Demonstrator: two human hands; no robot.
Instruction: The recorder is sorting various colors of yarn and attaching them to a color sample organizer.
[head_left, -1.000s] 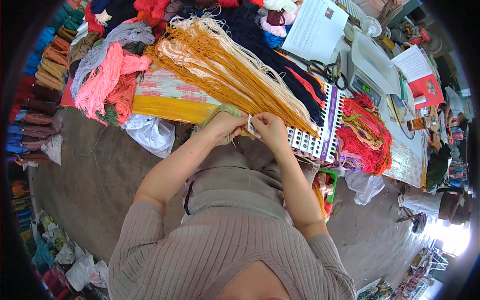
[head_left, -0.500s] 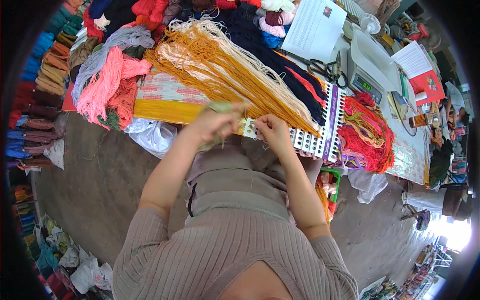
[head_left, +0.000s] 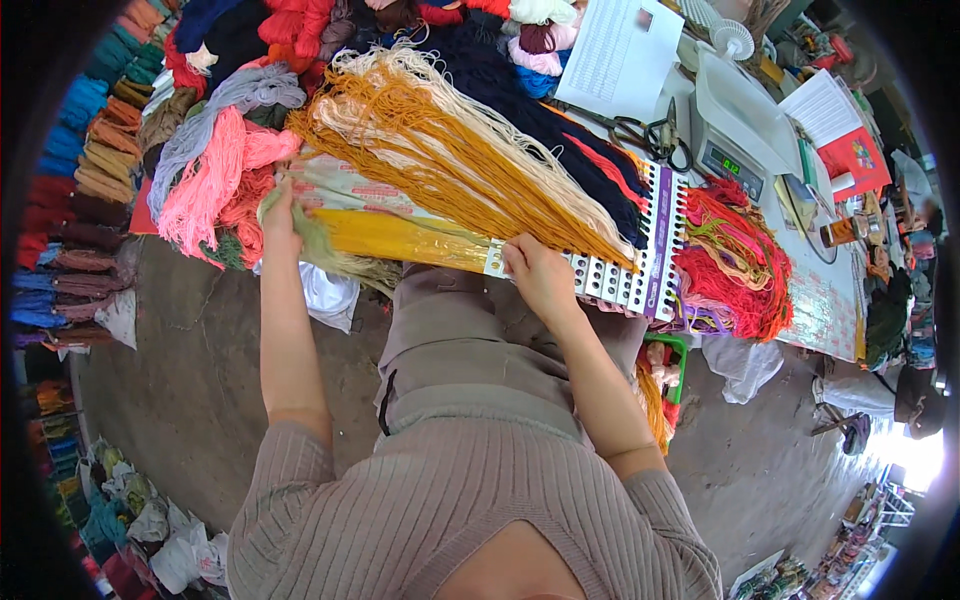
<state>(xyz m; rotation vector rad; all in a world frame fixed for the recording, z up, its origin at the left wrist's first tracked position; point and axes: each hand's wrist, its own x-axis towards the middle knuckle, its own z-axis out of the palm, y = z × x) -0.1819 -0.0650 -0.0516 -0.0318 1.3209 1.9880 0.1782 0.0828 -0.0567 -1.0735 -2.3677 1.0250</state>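
My left hand [head_left: 281,212] is stretched out at the table's left front edge, closed on a bundle of pale green yarn [head_left: 335,254]. The yarn trails to the right, hanging over the yellow table edge. My right hand [head_left: 541,275] is closed on a white card strip with punched holes [head_left: 495,258], near the middle of the front edge; its fingertips hide part of the strip. Just behind that hand lie long mustard-yellow strands [head_left: 450,170] beside cream strands [head_left: 520,150]. They run to a row of white punched strips [head_left: 610,280] and a purple-and-white card [head_left: 657,240].
Pink yarn [head_left: 225,170] lies beyond my left hand. Red yarn [head_left: 740,270] hangs from the card's right side. Scissors [head_left: 668,140], a digital scale [head_left: 735,160] and a printed sheet [head_left: 620,55] sit at the far right. A green basket [head_left: 682,365] stands below.
My left hand has swung left, away from the right hand, drawing the pale green yarn out along the table edge. My right hand stays at the strip and has turned slightly.
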